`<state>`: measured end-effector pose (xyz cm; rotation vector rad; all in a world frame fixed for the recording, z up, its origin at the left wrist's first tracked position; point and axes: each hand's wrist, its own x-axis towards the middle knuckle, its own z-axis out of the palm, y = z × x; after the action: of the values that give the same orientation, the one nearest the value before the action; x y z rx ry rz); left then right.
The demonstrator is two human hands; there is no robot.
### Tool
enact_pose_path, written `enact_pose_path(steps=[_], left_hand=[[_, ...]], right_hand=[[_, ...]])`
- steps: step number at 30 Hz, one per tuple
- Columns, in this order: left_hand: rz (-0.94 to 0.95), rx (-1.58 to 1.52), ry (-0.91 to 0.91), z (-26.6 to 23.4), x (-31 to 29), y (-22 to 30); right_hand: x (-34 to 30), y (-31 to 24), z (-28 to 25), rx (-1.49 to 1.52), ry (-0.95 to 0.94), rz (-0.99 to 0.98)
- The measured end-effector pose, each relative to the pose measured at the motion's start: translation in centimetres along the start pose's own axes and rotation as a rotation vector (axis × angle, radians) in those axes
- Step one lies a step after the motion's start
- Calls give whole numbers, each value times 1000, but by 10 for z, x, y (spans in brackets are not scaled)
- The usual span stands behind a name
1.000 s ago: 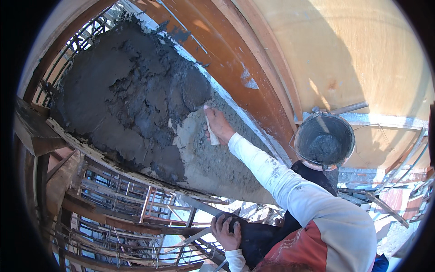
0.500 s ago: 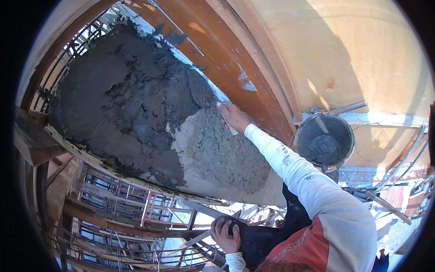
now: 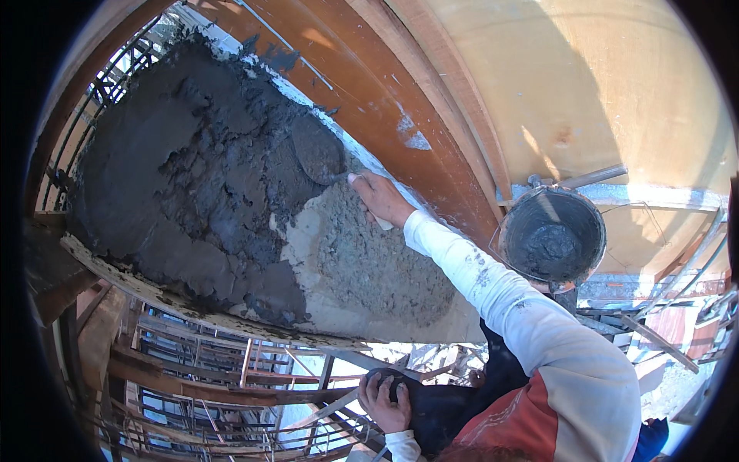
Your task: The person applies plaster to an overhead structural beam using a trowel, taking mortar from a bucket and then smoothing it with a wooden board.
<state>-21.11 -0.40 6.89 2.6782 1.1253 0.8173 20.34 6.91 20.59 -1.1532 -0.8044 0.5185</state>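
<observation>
My right hand point(image 3: 380, 199) is closed round the handle of a trowel, whose pale end shows below the palm. The trowel's rounded, mortar-smeared blade point(image 3: 317, 152) lies on wet grey mortar point(image 3: 192, 169), near the pale strip along the board. Closer to me, a patch of rougher, lighter grey mortar point(image 3: 369, 262) covers part of the slab. My left hand point(image 3: 385, 402) rests over my dark-clad knee point(image 3: 431, 404), its fingers spread and holding nothing.
A black bucket point(image 3: 553, 235) with some mortar inside stands to the right of my arm. An orange-brown board point(image 3: 369, 85) walls the far side. Below the slab's near edge point(image 3: 192, 308) is an open drop with timber and bar scaffolding point(image 3: 231, 393). Rebar point(image 3: 100, 96) sticks out at far left.
My right hand and the trowel have moved slightly left, and more of the blade shows on the mortar. The view has shifted a little. My left hand stays on the knee.
</observation>
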Motion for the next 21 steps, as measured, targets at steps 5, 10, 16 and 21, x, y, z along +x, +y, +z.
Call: enact_pose_path(steps=[5, 10, 16, 21], left_hand=[[36, 1, 23, -4, -2, -5], [35, 3, 16, -7, -5, 3], [8, -31, 18, -3, 0, 4], [57, -95, -163, 37, 43, 23]], right_hand=[[-11, 77, 0, 57, 57, 160], [-31, 54, 35, 468, 80, 314], [-47, 20, 77, 400, 25, 203], [-82, 0, 105, 211, -146, 34]])
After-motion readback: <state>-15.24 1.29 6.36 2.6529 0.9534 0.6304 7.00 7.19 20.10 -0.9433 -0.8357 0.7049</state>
